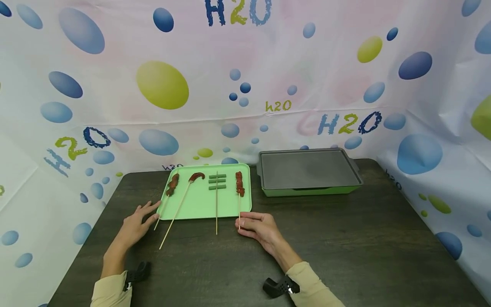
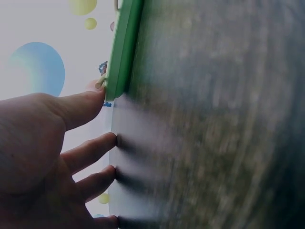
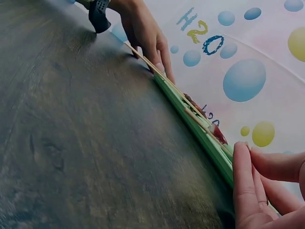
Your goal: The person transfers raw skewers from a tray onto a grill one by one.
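A light green tray (image 1: 203, 205) carries several skewers with their sticks jutting over its near edge. My right hand (image 1: 261, 232) pinches the stick of the rightmost meat skewer (image 1: 239, 183) between thumb and fingers; its meat end lies over the tray. My left hand (image 1: 134, 226) has its fingers spread at the tray's left corner. In the left wrist view its thumb (image 2: 86, 107) touches the tray's side (image 2: 121, 57) by a stick end. Nearest to that hand lies another meat skewer (image 1: 172, 185), then a skewer with a curled tentacle-like piece (image 1: 197, 176) and one with green pieces (image 1: 217, 181).
Right of the tray stands a green rectangular grill pan (image 1: 310, 170) with a dark grey flat top. Both sit at the back of a dark wooden table (image 1: 215, 273), against a wall sheet (image 1: 215, 55) printed with bubbles. A black band (image 1: 280, 286) is on the right wrist.
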A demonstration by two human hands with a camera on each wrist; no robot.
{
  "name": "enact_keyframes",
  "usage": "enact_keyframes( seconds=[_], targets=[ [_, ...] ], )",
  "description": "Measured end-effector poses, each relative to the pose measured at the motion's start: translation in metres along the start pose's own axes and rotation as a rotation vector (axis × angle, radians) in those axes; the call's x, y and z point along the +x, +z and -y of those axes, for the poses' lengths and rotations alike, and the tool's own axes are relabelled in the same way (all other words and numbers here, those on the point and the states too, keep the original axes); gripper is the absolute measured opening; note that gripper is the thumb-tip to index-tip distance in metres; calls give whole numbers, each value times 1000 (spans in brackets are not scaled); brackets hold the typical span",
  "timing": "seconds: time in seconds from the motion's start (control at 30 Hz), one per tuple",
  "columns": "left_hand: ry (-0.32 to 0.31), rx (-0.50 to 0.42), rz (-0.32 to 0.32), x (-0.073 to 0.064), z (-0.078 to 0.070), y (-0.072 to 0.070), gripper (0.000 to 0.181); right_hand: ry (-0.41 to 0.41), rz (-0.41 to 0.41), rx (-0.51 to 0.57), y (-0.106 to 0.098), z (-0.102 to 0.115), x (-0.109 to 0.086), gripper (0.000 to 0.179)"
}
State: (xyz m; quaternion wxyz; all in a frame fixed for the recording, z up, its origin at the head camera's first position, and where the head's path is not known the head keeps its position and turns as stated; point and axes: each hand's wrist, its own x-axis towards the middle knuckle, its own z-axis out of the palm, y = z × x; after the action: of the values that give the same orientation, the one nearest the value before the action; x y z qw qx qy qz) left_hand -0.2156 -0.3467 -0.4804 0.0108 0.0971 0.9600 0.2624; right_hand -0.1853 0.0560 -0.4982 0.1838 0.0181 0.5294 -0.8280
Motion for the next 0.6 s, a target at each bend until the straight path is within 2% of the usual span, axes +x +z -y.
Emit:
enact_keyframes(
  seconds=[0.13, 0.4, 0.6],
  targets=[
    [-6, 2, 4, 0, 0, 0, 54, 4, -1, -15, -1, 0, -1, 48],
    [-24, -21, 15, 3, -2, 1, 55, -67, -80, -65, 0, 2, 0, 42],
    [-33, -23, 19, 1, -1, -1, 55, -90, -103, -97, 3, 5, -2, 42]
  ],
)
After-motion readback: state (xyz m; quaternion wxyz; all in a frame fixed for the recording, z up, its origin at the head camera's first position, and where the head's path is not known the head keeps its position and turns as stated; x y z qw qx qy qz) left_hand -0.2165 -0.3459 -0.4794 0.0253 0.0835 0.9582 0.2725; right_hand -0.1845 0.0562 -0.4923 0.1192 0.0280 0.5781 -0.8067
